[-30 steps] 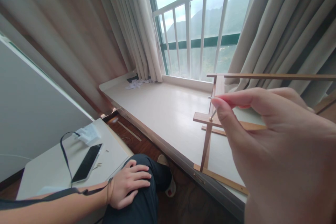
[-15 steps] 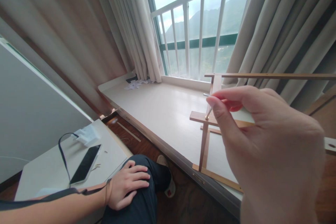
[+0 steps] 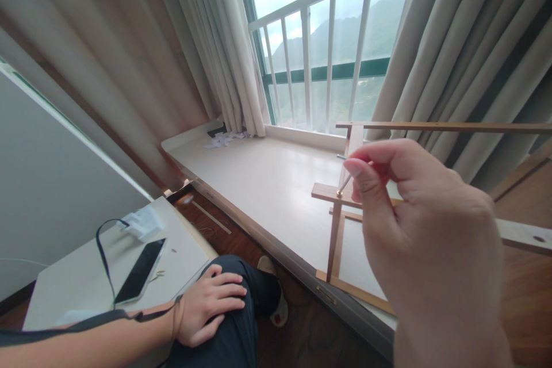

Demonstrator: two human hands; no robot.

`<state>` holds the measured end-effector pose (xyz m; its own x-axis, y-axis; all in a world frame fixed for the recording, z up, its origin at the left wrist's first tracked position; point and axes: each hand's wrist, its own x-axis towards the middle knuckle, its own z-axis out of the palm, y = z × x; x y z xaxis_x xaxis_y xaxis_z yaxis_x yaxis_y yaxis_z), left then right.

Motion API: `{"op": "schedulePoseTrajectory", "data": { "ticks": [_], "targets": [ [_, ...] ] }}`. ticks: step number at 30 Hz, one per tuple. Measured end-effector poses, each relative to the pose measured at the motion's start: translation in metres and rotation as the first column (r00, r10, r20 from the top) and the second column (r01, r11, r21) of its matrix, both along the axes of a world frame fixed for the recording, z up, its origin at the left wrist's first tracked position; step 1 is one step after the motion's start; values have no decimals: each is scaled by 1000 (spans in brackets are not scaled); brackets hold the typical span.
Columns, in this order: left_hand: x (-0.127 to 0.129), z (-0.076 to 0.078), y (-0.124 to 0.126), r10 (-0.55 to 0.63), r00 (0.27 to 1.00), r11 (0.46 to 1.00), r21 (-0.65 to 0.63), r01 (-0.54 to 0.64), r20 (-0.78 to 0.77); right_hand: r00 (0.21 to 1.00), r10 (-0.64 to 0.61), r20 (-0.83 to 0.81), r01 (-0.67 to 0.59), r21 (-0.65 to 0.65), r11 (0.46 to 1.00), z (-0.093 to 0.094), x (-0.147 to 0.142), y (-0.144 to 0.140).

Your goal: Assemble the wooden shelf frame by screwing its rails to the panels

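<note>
My right hand (image 3: 425, 224) pinches a thin metal hex key (image 3: 341, 156) between thumb and forefinger. The key's other end slants down to a brass-coloured screw (image 3: 340, 193) in a wooden crosspiece (image 3: 324, 190). That crosspiece belongs to a slim brown wooden frame (image 3: 334, 241), partly hidden behind my right hand. My left hand (image 3: 213, 303) lies flat on my thigh with its fingers apart, holding nothing.
A white side table (image 3: 64, 276) at the left bears a phone (image 3: 141, 270), small brass fasteners (image 3: 160, 273) and a clear plastic bag (image 3: 140, 223). Paper scraps (image 3: 226, 139) lie on the white window ledge (image 3: 259, 178). Curtains (image 3: 233, 40) flank the barred window.
My right hand has turned slightly and shifted a little left, still pinching the hex key, whose tip stays at the screw. My left hand has not moved.
</note>
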<state>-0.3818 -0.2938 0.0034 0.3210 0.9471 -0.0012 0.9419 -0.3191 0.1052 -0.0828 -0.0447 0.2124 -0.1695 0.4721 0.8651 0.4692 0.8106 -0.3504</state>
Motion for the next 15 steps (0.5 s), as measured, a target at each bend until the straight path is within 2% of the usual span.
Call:
{"op": "schedulePoseTrajectory", "data": {
  "ticks": [9, 15],
  "targets": [
    [2, 6, 2, -4, 1000, 1000, -8, 4, 0, 999, 37, -14, -37, -37, 999, -1, -1, 0],
    [2, 7, 3, -22, 1000, 1000, -5, 22, -8, 995, 95, 22, -95, -8, 995, 4, 0, 1]
  ]
}}
